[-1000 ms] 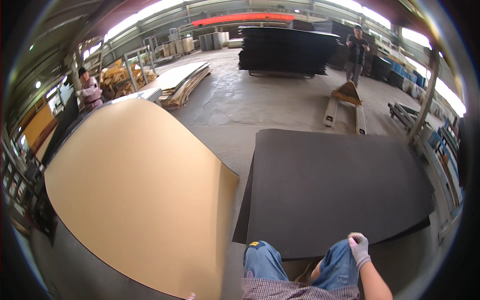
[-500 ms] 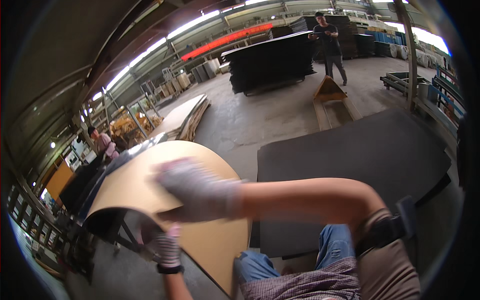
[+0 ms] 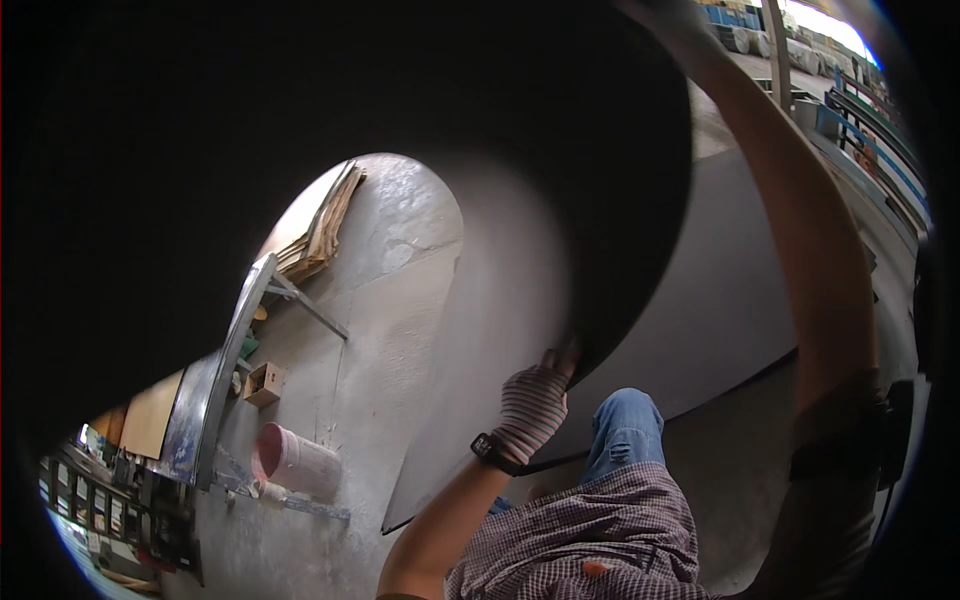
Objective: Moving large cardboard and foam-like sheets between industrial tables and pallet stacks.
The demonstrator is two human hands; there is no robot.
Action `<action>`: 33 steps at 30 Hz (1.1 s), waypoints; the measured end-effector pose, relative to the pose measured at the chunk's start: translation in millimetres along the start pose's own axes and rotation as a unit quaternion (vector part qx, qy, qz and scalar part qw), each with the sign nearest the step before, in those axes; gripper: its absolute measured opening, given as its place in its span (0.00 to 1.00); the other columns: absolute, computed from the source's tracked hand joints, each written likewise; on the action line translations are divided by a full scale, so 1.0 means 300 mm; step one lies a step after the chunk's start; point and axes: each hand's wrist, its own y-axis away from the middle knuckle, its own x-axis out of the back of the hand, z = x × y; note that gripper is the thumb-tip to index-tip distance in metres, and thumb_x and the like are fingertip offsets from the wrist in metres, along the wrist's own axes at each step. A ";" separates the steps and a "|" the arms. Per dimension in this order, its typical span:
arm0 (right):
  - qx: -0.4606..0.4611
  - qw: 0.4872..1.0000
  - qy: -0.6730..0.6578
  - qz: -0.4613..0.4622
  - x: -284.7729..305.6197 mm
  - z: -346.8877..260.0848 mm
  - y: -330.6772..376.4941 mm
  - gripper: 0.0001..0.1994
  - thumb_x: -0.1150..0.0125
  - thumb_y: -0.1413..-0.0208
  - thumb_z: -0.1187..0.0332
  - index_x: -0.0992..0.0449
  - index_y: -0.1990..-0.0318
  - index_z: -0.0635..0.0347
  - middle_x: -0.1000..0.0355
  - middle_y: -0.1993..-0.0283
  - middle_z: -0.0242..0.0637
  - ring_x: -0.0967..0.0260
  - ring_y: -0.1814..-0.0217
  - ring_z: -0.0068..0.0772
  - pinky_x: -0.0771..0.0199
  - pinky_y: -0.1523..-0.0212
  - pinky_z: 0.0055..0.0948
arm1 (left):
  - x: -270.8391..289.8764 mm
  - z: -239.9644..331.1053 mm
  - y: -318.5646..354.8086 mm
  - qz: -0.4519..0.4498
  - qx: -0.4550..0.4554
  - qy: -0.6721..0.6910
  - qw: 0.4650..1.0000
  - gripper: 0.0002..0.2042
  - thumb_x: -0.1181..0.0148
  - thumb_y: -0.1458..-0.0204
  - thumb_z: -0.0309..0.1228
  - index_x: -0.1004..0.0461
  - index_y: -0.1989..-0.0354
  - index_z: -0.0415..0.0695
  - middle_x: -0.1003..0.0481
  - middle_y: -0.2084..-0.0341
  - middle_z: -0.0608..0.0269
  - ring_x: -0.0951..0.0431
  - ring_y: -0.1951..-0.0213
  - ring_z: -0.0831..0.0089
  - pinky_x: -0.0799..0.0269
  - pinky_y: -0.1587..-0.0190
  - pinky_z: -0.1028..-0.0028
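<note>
A large, flexible dark sheet point(image 3: 560, 90) is raised and bent into a curl, filling the upper and left part of the head view. My left hand point(image 3: 535, 408), in a striped glove with a black band at the wrist, is closed on its lower edge. High at the upper right, my gloved right hand point(image 3: 683, 32) grips the sheet's far edge with the arm stretched out; its fingers are dim and partly hidden. Behind the curl, to the right of my left hand, lies a flat stack of dark sheets point(image 3: 725, 265).
Through the curl's opening show a stack of pale sheets point(image 3: 325, 225) on the floor and a metal-edged table point(image 3: 222, 375) at left. Near its legs are a pinkish bucket point(image 3: 305, 465) and a small wooden box point(image 3: 263, 385). A post point(image 3: 778, 55) and blue-framed racks point(image 3: 870, 135) stand at right.
The tan-faced sheet at left has been lifted and turned, so its dark side now covers much of the view. My right hand went up and right; my left hand moved right.
</note>
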 end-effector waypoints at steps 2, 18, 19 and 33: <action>-0.203 0.966 0.146 0.064 0.147 0.189 0.245 0.21 0.52 0.38 0.64 0.37 0.40 0.64 0.33 0.44 0.38 0.36 0.43 0.29 0.40 0.40 0.28 | -0.071 -0.031 0.021 -0.099 0.003 -0.062 0.993 0.33 0.44 0.57 0.26 0.42 0.38 0.58 0.30 0.69 0.57 0.24 0.74 0.59 0.27 0.75 0.64; -0.762 0.602 -0.156 0.180 0.041 0.773 1.976 0.34 0.36 0.60 0.37 0.32 0.46 0.44 0.34 0.53 0.28 0.39 0.59 0.25 0.39 0.66 0.33 | -0.421 -0.078 0.230 -0.185 -0.102 -0.015 0.977 0.11 0.48 0.54 0.27 0.28 0.61 0.51 0.31 0.74 0.65 0.25 0.74 0.68 0.28 0.72 0.68; -0.735 0.626 -0.179 0.188 -0.016 0.746 1.924 0.29 0.37 0.58 0.39 0.29 0.52 0.45 0.32 0.60 0.25 0.38 0.66 0.22 0.42 0.75 0.27 | -0.437 -0.077 0.246 -0.186 -0.104 -0.007 0.977 0.11 0.48 0.54 0.27 0.28 0.61 0.51 0.31 0.74 0.65 0.25 0.74 0.68 0.28 0.72 0.68; -0.714 0.610 -0.060 0.337 0.188 1.230 1.816 0.42 0.39 0.56 0.40 0.38 0.40 0.62 0.44 0.34 0.41 0.52 0.31 0.40 0.62 0.31 0.42 | -0.367 -0.573 0.590 0.006 0.155 -0.014 0.988 0.13 0.43 0.65 0.23 0.26 0.67 0.52 0.29 0.74 0.64 0.27 0.68 0.62 0.31 0.66 0.65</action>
